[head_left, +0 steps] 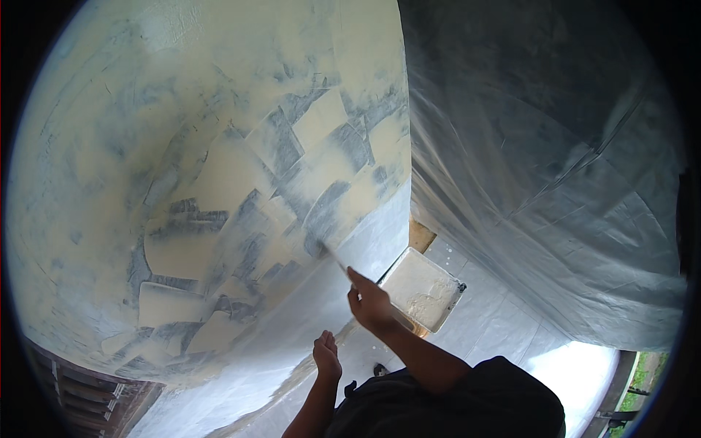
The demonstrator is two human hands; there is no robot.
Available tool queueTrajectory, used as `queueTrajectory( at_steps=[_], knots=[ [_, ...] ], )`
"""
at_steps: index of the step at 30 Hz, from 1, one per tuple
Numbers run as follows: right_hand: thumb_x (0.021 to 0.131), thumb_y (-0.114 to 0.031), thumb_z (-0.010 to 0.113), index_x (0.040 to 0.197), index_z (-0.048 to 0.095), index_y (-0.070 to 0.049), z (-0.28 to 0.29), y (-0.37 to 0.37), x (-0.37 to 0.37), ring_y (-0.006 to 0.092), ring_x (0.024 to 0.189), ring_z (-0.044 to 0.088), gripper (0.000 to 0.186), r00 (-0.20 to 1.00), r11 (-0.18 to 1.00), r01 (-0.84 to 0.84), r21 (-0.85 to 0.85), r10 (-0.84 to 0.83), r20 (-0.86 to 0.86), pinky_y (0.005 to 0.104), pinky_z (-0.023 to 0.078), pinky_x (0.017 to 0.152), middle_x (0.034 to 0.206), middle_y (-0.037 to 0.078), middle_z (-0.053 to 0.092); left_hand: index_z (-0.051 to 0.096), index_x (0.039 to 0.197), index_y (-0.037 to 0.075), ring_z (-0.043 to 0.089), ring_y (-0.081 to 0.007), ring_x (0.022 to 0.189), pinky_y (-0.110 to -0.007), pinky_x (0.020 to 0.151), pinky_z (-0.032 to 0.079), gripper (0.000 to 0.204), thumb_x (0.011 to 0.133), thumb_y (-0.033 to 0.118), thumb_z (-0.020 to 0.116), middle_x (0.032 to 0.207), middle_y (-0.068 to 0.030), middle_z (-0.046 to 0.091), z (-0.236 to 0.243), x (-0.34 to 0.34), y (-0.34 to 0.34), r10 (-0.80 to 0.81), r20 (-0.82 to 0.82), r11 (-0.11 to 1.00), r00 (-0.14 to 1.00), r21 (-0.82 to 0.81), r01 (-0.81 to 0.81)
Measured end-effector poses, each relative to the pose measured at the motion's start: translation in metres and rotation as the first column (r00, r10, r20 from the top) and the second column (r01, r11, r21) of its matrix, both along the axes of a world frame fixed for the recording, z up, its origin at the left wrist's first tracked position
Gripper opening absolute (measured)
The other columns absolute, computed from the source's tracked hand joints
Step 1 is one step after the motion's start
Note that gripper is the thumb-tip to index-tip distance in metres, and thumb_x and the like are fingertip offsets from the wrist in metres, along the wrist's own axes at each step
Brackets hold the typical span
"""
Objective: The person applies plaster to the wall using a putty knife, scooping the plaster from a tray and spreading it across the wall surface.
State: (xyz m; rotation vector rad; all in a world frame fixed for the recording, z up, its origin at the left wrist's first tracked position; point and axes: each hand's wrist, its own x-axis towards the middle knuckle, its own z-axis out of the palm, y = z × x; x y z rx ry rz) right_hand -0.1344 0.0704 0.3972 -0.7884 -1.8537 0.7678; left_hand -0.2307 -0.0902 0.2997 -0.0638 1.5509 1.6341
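My right hand (371, 303) is closed round the handle of a putty knife (338, 260), which appears nearly edge-on as a thin line. Its far end meets the lower right part of a large curved wall (234, 171), where its edge is blurred. Cream paste covers the wall in overlapping patches, with grey-blue streaks between them. Lower and to the left, my left hand (326, 354) is raised a little away from the wall. Its fingers are extended close together, and nothing shows in them. A white tray (412, 269) with cream paste in it lies beyond my right hand.
Translucent plastic sheeting (526, 190) hangs along the right side. Pale sheeting (482, 292) covers the floor, and a whitish strip (372, 226) runs along the wall's base. A brown slatted structure (87, 394) stands at the lower left. Greenery (642, 376) shows at the lower right.
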Motion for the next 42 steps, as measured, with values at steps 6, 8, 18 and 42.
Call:
queueTrajectory(
  at_steps=[6,8,18,42],
  knots=[
    [0.089,-0.005,0.052,0.128,0.053,0.006,0.041,0.130,0.019,0.0373,0.098,0.065,0.041,0.891,0.889,0.454,-0.064,-0.453,0.031,0.0407,0.055,0.084,0.114,0.025,0.064,0.031,0.148,-0.001,0.025,-0.0287,0.146,-0.040,0.120,0.012,0.063,0.097,0.035,0.034,0.155,-0.0190,0.030,0.002,0.009,-0.018,-0.045,0.031,0.999,0.998,0.000,0.045],
    [0.086,-0.004,0.055,0.133,0.049,0.006,0.053,0.123,-0.014,0.0345,0.096,0.066,0.048,0.901,0.898,0.430,0.091,-0.433,0.013,0.0403,0.055,0.079,0.113,0.025,0.064,0.031,0.148,-0.001,0.026,-0.0286,0.146,-0.040,0.120,0.012,0.062,0.098,0.035,0.034,0.155,-0.0189,0.031,0.000,0.010,-0.022,-0.062,0.030,0.998,0.998,-0.004,0.062],
    [0.088,-0.004,0.057,0.133,0.051,0.002,0.004,-0.002,-0.015,0.0352,0.095,0.066,0.046,0.989,0.987,0.137,0.083,-0.141,0.047,0.0377,0.055,0.084,0.123,0.022,0.061,0.031,0.148,0.000,0.026,-0.0281,0.146,-0.039,0.119,0.013,0.064,0.094,0.034,0.031,0.155,-0.0182,0.031,0.007,-0.005,-0.030,-0.088,0.006,0.996,0.996,-0.036,0.088],
    [0.088,-0.002,0.062,0.101,0.065,0.008,-0.032,0.031,0.065,0.0189,0.077,0.068,0.017,0.902,0.739,0.020,-0.673,-0.304,-0.306,0.0295,0.056,0.071,0.093,0.013,0.068,0.029,0.149,-0.002,0.023,-0.0297,0.147,-0.040,0.120,0.011,0.065,0.095,0.036,0.034,0.155,-0.0194,0.029,0.031,-0.009,0.022,-0.117,-0.070,0.984,0.991,0.128,0.125]
  ],
)
